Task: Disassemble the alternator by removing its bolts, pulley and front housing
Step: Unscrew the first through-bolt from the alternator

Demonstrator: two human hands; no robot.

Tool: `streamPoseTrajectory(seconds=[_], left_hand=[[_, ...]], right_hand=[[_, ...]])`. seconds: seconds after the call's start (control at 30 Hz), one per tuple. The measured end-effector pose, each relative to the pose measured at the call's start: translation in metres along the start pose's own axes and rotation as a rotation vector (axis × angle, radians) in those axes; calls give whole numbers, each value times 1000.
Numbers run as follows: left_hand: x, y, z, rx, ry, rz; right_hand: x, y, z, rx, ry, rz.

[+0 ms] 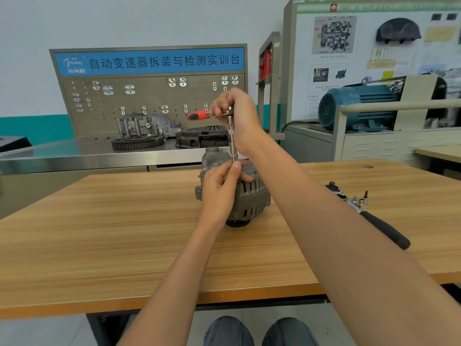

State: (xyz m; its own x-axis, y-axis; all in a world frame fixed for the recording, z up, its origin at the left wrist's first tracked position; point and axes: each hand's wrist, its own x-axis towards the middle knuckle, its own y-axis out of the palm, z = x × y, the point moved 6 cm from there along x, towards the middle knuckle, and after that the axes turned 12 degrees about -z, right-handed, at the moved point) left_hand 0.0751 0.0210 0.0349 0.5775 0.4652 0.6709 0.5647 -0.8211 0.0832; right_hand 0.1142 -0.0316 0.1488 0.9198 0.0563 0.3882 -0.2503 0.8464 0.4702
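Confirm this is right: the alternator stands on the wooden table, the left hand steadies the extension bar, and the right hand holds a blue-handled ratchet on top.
One detail is wrong: the ratchet handle is red-orange, not blue, as the head view shows. The rest holds: the alternator stands on the wooden table, left hand steadying the extension bar, right hand on top.

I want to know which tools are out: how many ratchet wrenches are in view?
2. A red-handled ratchet on an extension, held by the right hand above the alternator; a black-handled ratchet lying on the wooden table at right, partly behind the right forearm. More could be hidden.
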Motion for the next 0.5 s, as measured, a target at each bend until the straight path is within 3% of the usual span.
streamPoseTrajectory(seconds=[0.07,0.13,0.2,0.27,0.37,0.5], left_hand=[[0,-1,2,-12,-41,-6],[0,-4,10,-10,-129,-45],[2,-3,16,-16,-172,-53],[2,-1,15,-23,-164,-32],[2,-2,13,-46,-142,-39],[0,0,4,-53,-63,28]], right_hand=[[-6,3,1,-224,-215,-44],[-21,6,2,-565,-600,-128],[-37,7,3,-888,-916,-354],[-43,9,3,-986,-1012,-500],[-33,9,7,-753,-824,-341],[-8,1,-1,-207,-202,-97]])
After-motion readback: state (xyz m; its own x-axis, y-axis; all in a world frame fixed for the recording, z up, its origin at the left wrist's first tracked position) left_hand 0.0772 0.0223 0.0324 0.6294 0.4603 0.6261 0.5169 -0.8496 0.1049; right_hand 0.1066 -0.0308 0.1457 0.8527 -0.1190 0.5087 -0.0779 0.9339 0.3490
